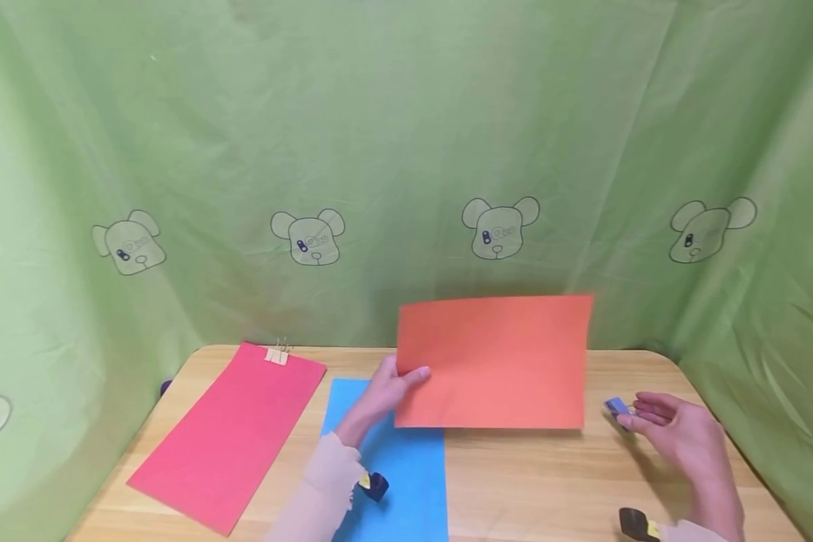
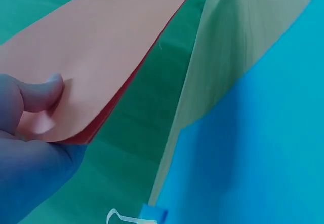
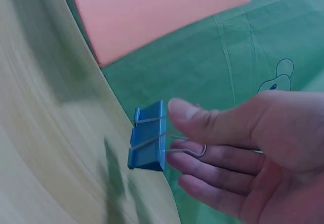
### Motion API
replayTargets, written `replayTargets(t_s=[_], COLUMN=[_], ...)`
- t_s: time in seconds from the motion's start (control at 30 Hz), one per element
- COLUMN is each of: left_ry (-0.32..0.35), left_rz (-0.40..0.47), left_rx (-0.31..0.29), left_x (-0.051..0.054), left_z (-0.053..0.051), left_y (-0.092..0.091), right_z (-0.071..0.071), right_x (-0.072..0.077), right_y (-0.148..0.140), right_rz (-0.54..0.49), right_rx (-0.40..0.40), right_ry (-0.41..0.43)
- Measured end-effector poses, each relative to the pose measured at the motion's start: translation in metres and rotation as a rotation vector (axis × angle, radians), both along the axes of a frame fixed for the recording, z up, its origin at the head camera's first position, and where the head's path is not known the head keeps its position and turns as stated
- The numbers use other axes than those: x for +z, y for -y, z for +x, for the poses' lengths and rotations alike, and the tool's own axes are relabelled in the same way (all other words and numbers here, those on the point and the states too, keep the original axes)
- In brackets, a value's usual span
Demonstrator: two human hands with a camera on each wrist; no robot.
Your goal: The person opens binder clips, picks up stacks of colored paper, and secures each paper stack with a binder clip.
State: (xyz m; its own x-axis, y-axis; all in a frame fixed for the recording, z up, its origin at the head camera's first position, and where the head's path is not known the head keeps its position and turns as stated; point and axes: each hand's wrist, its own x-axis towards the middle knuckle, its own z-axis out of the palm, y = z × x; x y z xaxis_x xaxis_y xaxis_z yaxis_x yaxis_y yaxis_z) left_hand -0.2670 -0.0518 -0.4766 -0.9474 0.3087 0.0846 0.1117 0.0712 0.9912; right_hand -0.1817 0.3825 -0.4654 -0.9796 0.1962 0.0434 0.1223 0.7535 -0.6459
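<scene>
My left hand [image 1: 385,391] pinches the left edge of a stack of orange paper [image 1: 494,361], thumb on the near face, and holds it above the table. In the left wrist view the orange paper [image 2: 109,36] shows a second, darker layer along its lower edge. At the right, my right hand [image 1: 692,436] pinches a blue binder clip [image 1: 617,407] by its wire handles. The right wrist view shows that binder clip [image 3: 148,139] clear of the paper, its body pointing away from the thumb [image 3: 185,111].
Blue paper [image 1: 406,482] lies under my left forearm; a blue clip [image 2: 154,213] sits at its edge. Pink-red paper [image 1: 223,436] with a pale binder clip [image 1: 277,356] lies at the left of the wooden table [image 1: 515,482]. Green curtain [image 1: 406,135] surrounds the table.
</scene>
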Motion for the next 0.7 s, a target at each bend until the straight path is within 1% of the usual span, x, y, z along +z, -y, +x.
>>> replayTargets(t_s=[0.03,0.17,0.3,0.43,0.57,0.6,0.7], left_ry=[0.017,0.067,0.105,0.141,0.170,0.173,0.199], left_rz=[0.008,0.058,0.087,0.059,0.051,0.056,0.074], left_rx=[-0.005,-0.005,0.004,0.007,-0.009,-0.017,-0.034], left_x=[-0.002,-0.008,-0.012,-0.016,-0.019,-0.020,-0.021], left_z=[0.000,0.001,0.002,0.006,0.007,0.007,0.007], left_y=[0.005,0.023,0.038,0.053,0.065,0.068,0.075], right_z=[-0.001,-0.006,-0.005,-0.003,-0.005,-0.006,-0.008], right_x=[0.000,0.001,0.000,-0.001,-0.003,-0.003,-0.004], right_y=[0.001,0.003,0.004,0.007,0.012,0.013,0.016], right_rz=[-0.002,-0.021,-0.053,-0.121,-0.189,-0.199,-0.183], right_rx=[0.006,0.021,0.025,0.019,0.024,0.027,0.025], right_ry=[-0.006,0.019,0.057,0.084,0.113,0.120,0.124])
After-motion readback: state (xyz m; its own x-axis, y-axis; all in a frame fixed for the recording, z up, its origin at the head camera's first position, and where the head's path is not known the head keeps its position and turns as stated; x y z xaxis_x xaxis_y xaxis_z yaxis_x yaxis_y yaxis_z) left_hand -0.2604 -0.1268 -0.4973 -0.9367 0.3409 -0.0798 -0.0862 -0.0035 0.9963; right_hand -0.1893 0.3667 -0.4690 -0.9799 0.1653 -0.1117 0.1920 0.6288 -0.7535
